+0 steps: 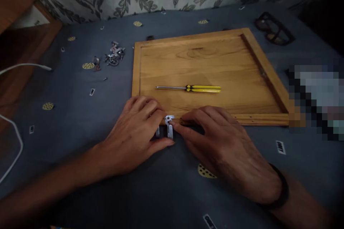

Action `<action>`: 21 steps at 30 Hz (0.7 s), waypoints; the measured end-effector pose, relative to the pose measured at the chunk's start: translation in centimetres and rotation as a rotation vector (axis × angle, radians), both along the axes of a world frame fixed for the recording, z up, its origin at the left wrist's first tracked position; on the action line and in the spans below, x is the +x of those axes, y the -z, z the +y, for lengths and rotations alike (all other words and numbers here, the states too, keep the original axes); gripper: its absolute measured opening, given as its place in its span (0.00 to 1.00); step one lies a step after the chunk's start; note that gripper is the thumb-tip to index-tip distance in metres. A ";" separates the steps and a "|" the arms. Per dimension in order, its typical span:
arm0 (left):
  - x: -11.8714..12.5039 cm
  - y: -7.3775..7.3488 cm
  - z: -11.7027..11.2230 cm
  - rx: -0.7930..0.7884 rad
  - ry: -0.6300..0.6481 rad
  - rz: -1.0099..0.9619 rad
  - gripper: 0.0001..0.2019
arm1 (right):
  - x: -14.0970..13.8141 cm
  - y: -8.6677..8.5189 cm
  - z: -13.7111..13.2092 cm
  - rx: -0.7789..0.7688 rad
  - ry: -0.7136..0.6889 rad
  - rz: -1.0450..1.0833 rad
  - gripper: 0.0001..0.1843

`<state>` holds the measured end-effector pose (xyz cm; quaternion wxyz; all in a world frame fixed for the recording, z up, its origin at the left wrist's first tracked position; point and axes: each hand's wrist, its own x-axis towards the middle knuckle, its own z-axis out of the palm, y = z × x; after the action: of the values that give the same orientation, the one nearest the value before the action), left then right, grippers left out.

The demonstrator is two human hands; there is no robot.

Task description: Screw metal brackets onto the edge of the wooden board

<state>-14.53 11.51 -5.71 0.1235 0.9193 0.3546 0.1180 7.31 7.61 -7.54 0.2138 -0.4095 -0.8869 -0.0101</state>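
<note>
A small metal hinge [169, 123] sits at the near edge of a wooden panel with a raised frame [204, 61]. Bent around this hinge from the left, my left hand [137, 132] has its fingers on the frame and its thumb underneath. My right hand [220, 143] comes in from the other side, one fingertip touching the hinge and another resting along the frame edge; its remaining fingers are curled and partly hidden. On the panel, behind both hands, lies a screwdriver [202, 88] with a yellow and black handle, its shaft pointing left.
Loose metal hardware [114, 55] is heaped left of the panel, with a single screw [105, 78] nearby. Dark-framed glasses [274, 30] lie at the back right. A white cable [27, 65] runs along the left, and a blurred-out object [319, 96] is at the right.
</note>
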 end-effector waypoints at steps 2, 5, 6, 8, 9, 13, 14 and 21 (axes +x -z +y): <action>0.0 0.0 0.0 -0.006 0.003 -0.006 0.18 | 0.0 0.0 0.0 -0.013 0.004 0.006 0.14; 0.0 -0.1 0.0 -0.016 -0.001 -0.016 0.18 | 0.0 0.0 0.0 -0.027 0.001 0.012 0.14; 0.0 -0.1 0.0 -0.017 -0.004 -0.020 0.18 | 0.1 0.0 0.0 -0.027 -0.001 0.011 0.14; 0.0 -0.1 0.0 -0.018 -0.007 -0.024 0.18 | 0.1 0.1 0.1 -0.024 -0.005 0.010 0.13; 0.0 -0.1 0.0 -0.018 -0.009 -0.023 0.18 | 0.1 0.1 0.1 -0.024 -0.004 0.009 0.13; 0.1 -0.1 0.1 -0.024 -0.012 -0.016 0.18 | 0.0 0.3 0.1 -0.026 -0.004 0.026 0.13; 0.1 -0.1 0.1 -0.027 -0.014 -0.015 0.18 | 0.0 0.3 0.1 -0.029 -0.006 0.035 0.13; 0.2 -0.1 0.2 -0.019 -0.023 -0.014 0.18 | 0.7 -0.2 0.1 -0.008 0.045 0.115 0.11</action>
<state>-14.28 11.67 -5.62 0.1332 0.9131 0.3655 0.1223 7.96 7.71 -7.36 0.2623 -0.4301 -0.8638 0.0123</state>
